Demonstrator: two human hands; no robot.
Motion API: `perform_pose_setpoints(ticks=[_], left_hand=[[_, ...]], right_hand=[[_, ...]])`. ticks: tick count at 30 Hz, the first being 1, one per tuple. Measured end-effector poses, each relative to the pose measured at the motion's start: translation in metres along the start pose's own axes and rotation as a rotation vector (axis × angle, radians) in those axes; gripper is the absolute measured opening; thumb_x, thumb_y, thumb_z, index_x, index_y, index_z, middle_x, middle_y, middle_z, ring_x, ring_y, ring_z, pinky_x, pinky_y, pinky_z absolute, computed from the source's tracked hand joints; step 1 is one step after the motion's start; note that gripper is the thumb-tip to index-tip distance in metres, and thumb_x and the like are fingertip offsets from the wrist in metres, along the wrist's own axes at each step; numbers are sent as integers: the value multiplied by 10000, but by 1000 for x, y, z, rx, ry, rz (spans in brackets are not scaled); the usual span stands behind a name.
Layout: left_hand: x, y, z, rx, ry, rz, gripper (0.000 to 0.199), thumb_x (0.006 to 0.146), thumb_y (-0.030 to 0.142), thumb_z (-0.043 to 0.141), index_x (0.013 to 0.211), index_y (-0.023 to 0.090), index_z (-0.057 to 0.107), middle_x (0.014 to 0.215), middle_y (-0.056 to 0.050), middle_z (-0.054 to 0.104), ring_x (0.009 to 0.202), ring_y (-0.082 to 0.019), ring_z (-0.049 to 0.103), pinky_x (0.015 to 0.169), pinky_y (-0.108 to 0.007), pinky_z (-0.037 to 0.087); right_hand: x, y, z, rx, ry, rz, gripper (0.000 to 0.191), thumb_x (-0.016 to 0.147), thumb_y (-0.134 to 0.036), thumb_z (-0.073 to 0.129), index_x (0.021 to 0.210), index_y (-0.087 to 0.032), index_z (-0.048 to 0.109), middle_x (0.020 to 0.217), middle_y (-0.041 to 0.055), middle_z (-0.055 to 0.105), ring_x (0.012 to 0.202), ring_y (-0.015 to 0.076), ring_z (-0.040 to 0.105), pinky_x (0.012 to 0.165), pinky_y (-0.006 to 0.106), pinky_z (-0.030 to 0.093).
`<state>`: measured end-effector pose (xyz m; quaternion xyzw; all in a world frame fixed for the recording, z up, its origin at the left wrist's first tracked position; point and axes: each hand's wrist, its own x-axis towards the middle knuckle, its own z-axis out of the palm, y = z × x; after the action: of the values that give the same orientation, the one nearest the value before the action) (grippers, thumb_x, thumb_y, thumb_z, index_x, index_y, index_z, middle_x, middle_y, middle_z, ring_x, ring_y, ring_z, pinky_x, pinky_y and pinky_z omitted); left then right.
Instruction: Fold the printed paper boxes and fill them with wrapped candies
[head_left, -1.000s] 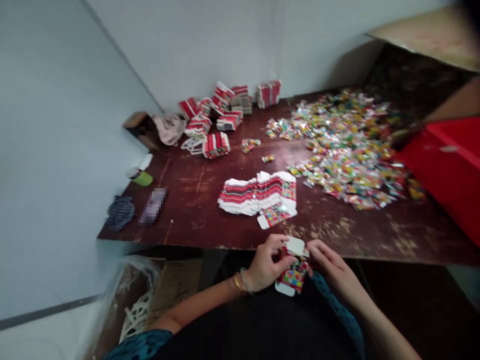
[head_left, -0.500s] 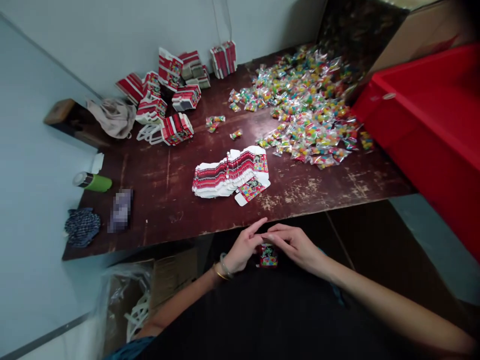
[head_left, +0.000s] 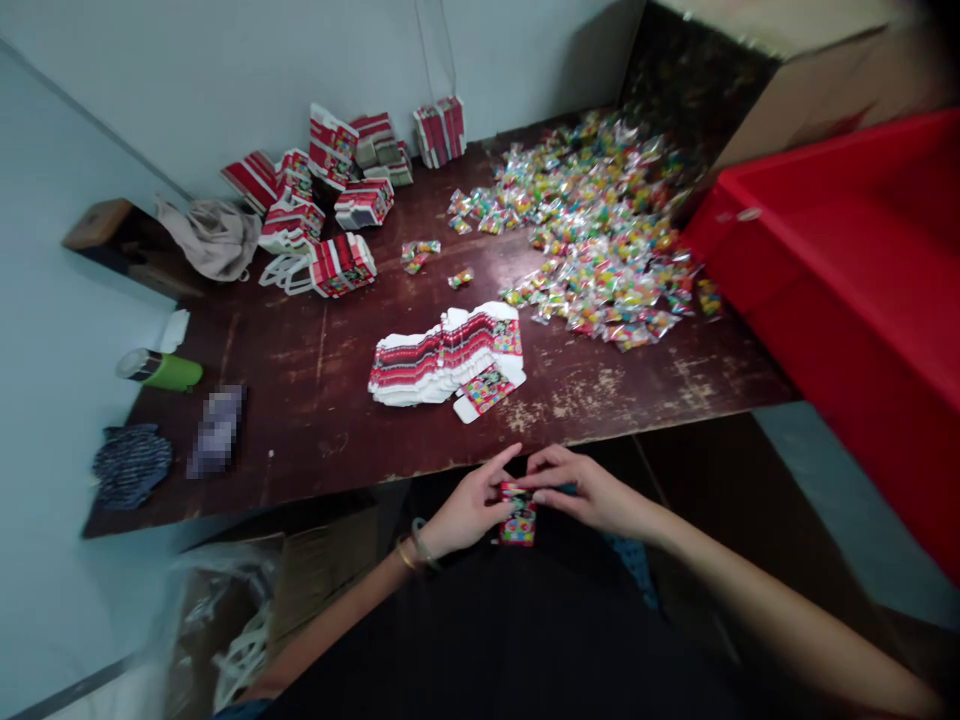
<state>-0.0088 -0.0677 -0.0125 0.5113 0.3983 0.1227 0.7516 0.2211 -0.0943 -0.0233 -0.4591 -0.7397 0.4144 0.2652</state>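
Note:
A small red printed candy box (head_left: 518,527) is held upright in front of my body, just below the table's front edge. My left hand (head_left: 471,510) grips its left side, the thumb across the printed face and the index finger stretched out above. At the top end, my right hand (head_left: 589,490) has its fingers and thumb closed on the box's upper edge. The fingers partly hide that end. Beyond the hands, a row of flat cartons (head_left: 439,358) lies fanned on the table, with a single flat carton (head_left: 487,390) angled at its near right end.
Wrapped candies (head_left: 600,240) spread over the table's right side beside a red bin (head_left: 825,260). Bundled cartons (head_left: 341,265) are stacked near the wall. At left are a green bottle (head_left: 169,371), a patterned cloth (head_left: 133,466) and a wooden block (head_left: 124,235). An open cardboard box (head_left: 322,560) stands below.
My right fingers have shifted at the box's top, and my left thumb now lies over its printed face. The whole view has shifted slightly, moving the table leftward and down in frame.

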Motion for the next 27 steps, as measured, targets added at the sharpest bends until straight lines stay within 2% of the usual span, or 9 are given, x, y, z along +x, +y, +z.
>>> perform_pose_setpoints(ticks=[3, 4, 6, 8, 11, 15, 19, 23, 27], left_hand=[[2, 16, -18, 294, -83, -16, 636, 726, 155, 645, 1347, 175, 506, 981, -22, 615, 797, -121, 544, 763, -243, 427], [2, 22, -26, 356, -137, -33, 564, 709, 146, 653, 1267, 162, 569, 968, -17, 620, 808, -125, 541, 767, -240, 423], [1, 30, -43, 437, -199, -82, 434, 684, 167, 690, 1113, 150, 631, 869, 10, 618, 764, -119, 524, 716, -225, 412], [-1, 35, -57, 508, -214, -110, 284, 661, 218, 736, 920, 141, 646, 753, 36, 590, 697, -106, 491, 650, -210, 386], [-1, 32, -65, 514, -194, -113, 230, 658, 265, 751, 733, 141, 572, 668, 47, 562, 638, -97, 484, 600, -207, 371], [8, 21, -50, 96, 45, -123, 333, 704, 326, 726, 904, 156, 522, 797, -8, 641, 692, -152, 619, 653, -279, 493], [26, 17, -22, -254, 197, -91, 475, 711, 299, 717, 1095, 153, 480, 942, -93, 682, 749, -190, 680, 721, -363, 555], [39, 15, -8, -194, 131, -62, 496, 691, 257, 738, 1127, 138, 534, 1005, -122, 685, 764, -188, 682, 663, -320, 558], [39, 14, -3, -92, 71, -39, 483, 687, 258, 751, 1123, 125, 593, 1016, -127, 689, 824, -199, 671, 645, -287, 541]], right_hand=[[13, 63, -82, -362, 522, 148, 284, 919, -414, 535, 1071, -261, 720, 1101, 83, 652, 1044, 240, 594, 943, 390, 485], [15, 86, -114, -439, 651, 208, 350, 928, -400, 505, 1161, -202, 678, 1191, 142, 611, 1137, 298, 536, 1001, 480, 424], [10, 127, -169, -624, 768, 344, 456, 916, -384, 507, 1282, -123, 582, 1310, 207, 536, 1243, 362, 440, 1047, 569, 328], [-3, 154, -195, -773, 684, 449, 488, 924, -371, 475, 1317, -89, 537, 1357, 229, 502, 1269, 373, 420, 1040, 572, 323], [-27, 158, -169, -904, 572, 474, 523, 941, -416, 437, 1351, -98, 500, 1374, 227, 496, 1233, 359, 468, 993, 523, 380], [-51, 117, -70, -912, 571, 371, 719, 857, -567, 553, 1427, -149, 418, 1416, 217, 455, 1223, 402, 460, 966, 565, 378], [-50, 59, -4, -469, 477, 123, 337, 937, -371, 507, 1250, -276, 588, 1257, 119, 597, 1124, 295, 559, 940, 485, 446], [-14, 13, 2, 181, 470, 129, 231, 939, -306, 529, 1163, -259, 565, 1027, 64, 674, 947, 205, 655, 854, 369, 533], [28, -4, -20, 314, 527, 119, 167, 873, -368, 624, 923, -216, 573, 898, 41, 667, 834, 197, 664, 751, 327, 551]])
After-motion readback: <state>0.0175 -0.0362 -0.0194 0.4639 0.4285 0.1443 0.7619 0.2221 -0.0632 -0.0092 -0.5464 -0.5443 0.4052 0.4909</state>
